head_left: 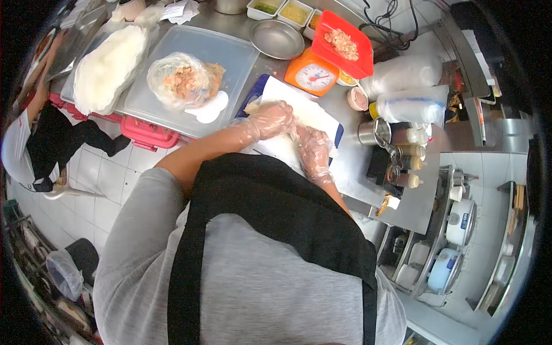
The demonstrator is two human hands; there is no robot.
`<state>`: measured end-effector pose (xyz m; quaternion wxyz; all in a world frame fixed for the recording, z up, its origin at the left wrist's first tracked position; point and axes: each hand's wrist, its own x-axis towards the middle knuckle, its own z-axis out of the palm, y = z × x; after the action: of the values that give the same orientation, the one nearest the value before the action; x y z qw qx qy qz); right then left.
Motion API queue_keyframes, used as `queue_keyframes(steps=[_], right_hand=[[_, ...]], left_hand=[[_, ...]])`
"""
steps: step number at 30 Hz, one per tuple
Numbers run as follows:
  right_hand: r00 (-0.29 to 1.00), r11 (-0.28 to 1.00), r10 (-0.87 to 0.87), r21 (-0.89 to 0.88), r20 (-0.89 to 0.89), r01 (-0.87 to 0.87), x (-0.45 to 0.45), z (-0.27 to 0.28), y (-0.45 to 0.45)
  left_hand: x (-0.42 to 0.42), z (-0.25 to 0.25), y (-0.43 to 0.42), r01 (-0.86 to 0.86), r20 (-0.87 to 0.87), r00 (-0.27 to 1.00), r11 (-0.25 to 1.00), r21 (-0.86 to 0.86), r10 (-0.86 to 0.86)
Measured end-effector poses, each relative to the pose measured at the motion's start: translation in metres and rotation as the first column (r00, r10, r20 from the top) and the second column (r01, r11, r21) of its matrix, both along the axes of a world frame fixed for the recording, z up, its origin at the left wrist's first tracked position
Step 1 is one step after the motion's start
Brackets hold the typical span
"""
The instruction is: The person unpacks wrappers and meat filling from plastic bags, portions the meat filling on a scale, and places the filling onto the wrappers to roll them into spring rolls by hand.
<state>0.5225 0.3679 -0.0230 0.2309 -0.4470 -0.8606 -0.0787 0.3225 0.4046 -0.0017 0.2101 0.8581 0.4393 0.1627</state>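
Clear plastic gloves cover both of my hands. My left hand is closed, its fingers curled together over a white sheet that lies on a blue board. Just to the right and nearer to me, my right hand is also closed, fingertips close to the left ones. Whatever is between the fingers is hidden. A pale, flat edge of something shows beside my left hand. Beyond the board stands an orange kitchen scale, with a red tray of chopped pinkish food on top.
Left of the board, a clear plastic bag of chopped food and a white spatula-like piece lie on a translucent lid. A large white mass is farther left. A metal bowl, squeeze bottles and a person are around.
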Motion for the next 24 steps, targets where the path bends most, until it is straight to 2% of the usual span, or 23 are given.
queue_keyframes(steps=[3, 6, 9, 10, 12, 13, 15, 16, 18, 19, 20, 21, 23, 24], right_hand=[[1.000, 0.996, 0.014, -0.090, 0.017, -0.013, 0.003, 0.008, 0.005], [0.994, 0.989, 0.043, -0.146, 0.100, -0.029, 0.009, 0.010, 0.014], [0.999, 0.997, -0.013, -0.074, -0.032, 0.011, -0.010, 0.033, 0.002], [0.999, 0.999, -0.026, -0.031, 0.032, 0.027, -0.004, 0.016, 0.007], [0.995, 0.986, -0.090, -0.141, 0.029, 0.094, -0.002, 0.013, 0.013], [0.992, 0.972, -0.125, -0.197, 0.029, 0.129, -0.001, 0.013, 0.015], [0.999, 0.983, 0.025, -0.181, -0.033, -0.030, 0.009, 0.013, 0.027], [0.993, 0.979, 0.101, -0.169, -0.061, -0.110, 0.013, 0.013, 0.031], [0.999, 0.990, 0.011, -0.144, 0.040, -0.005, 0.009, 0.010, 0.025], [0.995, 0.991, -0.029, -0.127, 0.092, 0.041, 0.006, 0.011, 0.022], [0.999, 0.998, 0.024, -0.060, -0.031, -0.026, 0.006, 0.010, 0.020], [0.999, 0.993, 0.022, -0.119, -0.025, -0.025, 0.007, 0.005, 0.022], [1.000, 0.975, -0.016, -0.222, -0.021, 0.011, 0.012, -0.005, 0.028], [0.994, 0.930, -0.051, -0.366, -0.096, 0.012, 0.016, -0.004, 0.030]], left_hand=[[-0.003, -0.016, -0.002, 0.141, 0.063, 0.983, 0.932, 0.334, -0.171], [0.004, -0.024, -0.013, -0.017, 0.366, 0.930, 0.999, 0.047, -0.001], [0.007, -0.023, 0.006, 0.121, 0.042, 0.989, 0.950, 0.286, -0.139], [0.007, -0.022, 0.008, 0.094, 0.051, 0.993, 0.962, 0.256, -0.110], [0.009, -0.022, 0.012, 0.046, 0.062, 0.996, 0.980, 0.195, -0.059], [0.009, -0.024, 0.010, 0.068, 0.131, 0.986, 0.961, 0.268, -0.106], [0.007, -0.031, 0.005, 0.097, 0.256, 0.942, 0.906, 0.412, -0.218], [0.008, -0.033, 0.007, 0.103, 0.237, 0.948, 0.912, 0.398, -0.211], [0.009, -0.028, 0.010, 0.106, 0.202, 0.961, 0.923, 0.370, -0.191], [0.012, -0.021, 0.013, 0.061, 0.175, 0.978, 0.960, 0.273, -0.112], [0.016, -0.013, 0.017, 0.009, 0.140, 0.990, 0.985, 0.172, -0.034], [0.017, -0.007, 0.018, -0.044, 0.094, 0.995, 0.997, 0.070, 0.037], [0.012, -0.024, 0.016, 0.005, 0.194, 0.980, 0.987, 0.161, -0.037], [0.013, -0.028, 0.019, 0.056, 0.243, 0.964, 0.973, 0.223, -0.111]])
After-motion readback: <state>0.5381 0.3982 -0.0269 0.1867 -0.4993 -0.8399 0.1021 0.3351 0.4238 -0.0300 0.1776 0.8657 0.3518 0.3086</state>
